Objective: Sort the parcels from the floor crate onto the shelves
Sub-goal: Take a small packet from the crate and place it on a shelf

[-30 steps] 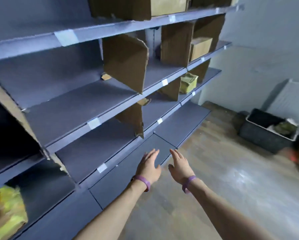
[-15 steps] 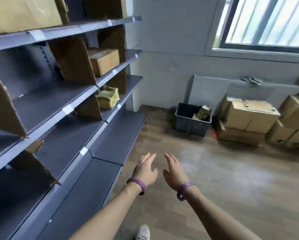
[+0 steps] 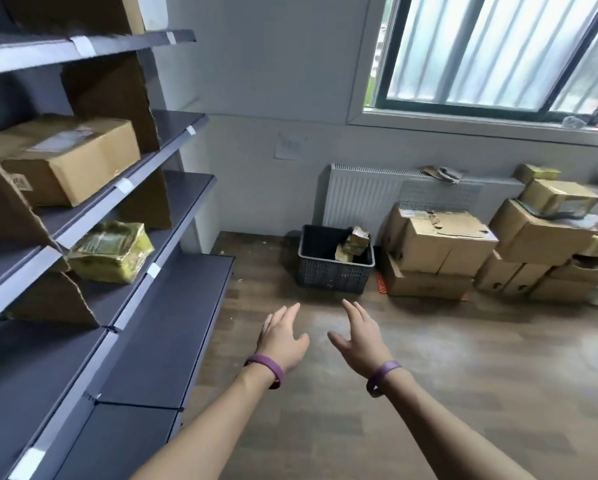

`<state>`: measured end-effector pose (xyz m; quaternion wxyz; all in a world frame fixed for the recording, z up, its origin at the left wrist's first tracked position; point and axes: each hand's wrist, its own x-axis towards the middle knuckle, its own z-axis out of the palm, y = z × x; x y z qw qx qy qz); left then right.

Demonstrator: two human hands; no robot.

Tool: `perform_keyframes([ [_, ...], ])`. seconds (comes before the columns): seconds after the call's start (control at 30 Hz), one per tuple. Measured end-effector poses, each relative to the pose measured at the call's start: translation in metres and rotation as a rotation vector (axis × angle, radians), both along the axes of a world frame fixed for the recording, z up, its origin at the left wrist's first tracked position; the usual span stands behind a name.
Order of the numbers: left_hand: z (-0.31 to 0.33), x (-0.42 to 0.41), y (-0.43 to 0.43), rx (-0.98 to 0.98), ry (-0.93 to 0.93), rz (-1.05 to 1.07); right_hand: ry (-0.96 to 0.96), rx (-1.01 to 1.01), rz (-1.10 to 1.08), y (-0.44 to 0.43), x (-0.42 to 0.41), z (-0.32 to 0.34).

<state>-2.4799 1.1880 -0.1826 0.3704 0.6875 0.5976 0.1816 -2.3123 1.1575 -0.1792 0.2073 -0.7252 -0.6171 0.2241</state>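
Nearest the camera, two bare forearms reach forward and down over the wooden floor point(image 3: 463, 393). The left hand point(image 3: 280, 341) and the right hand point(image 3: 361, 341) are side by side with a gap between them, palms facing down and slightly inward. Their fingers are straight and loosely spread, and neither hand holds or touches anything. Each wrist wears a purple band: the left band point(image 3: 266, 366) and the right band point(image 3: 382, 372).

To the left, grey shelves point(image 3: 172, 323) run away from the camera in tiers, with white labels on their front edges. Torn cardboard dividers point(image 3: 53, 299) stand on them and split the tiers into bays. A yellow-wrapped parcel point(image 3: 112, 252) lies on a middle tier, just beside a divider. One tier up, a brown cardboard box point(image 3: 65, 157) with a label on top sits between two more dividers. Both are well apart from the hands, up and to the left.

Farther on, straight beyond the fingertips, the dark plastic crate point(image 3: 328, 277) stands on the floor close to the wall. A few small yellowish parcels point(image 3: 354, 241) lie in its right-hand part, leaning against the right wall. The crate is well apart from both hands, with bare floor between.

Just right of the crate, stacked cardboard cartons point(image 3: 439, 244) stand against a white radiator point(image 3: 359, 195). A second pile of boxes point(image 3: 540, 233) rises farther right. Above them is a barred window point(image 3: 481, 50), and a sheet of paper point(image 3: 288, 146) is stuck on the wall.
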Motion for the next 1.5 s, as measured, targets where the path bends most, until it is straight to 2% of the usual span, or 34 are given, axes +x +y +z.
perform_keyframes([
  [0.4,-0.008,0.069,0.185,-0.031,0.039,-0.099,0.020,-0.017,-0.111,0.172,0.076,-0.019],
  [0.83,-0.001,0.182,0.446,-0.017,0.056,0.018,0.065,-0.040,-0.041,0.466,0.192,-0.027],
  [1.07,-0.002,0.224,0.554,-0.054,0.045,0.041,0.059,-0.064,-0.021,0.575,0.240,-0.030],
  [1.3,-0.034,0.267,0.675,-0.089,0.060,-0.038,0.015,-0.125,-0.075,0.666,0.291,-0.059],
  [1.5,-0.068,0.315,0.811,-0.131,0.054,-0.154,-0.038,-0.204,-0.146,0.776,0.332,-0.089],
])
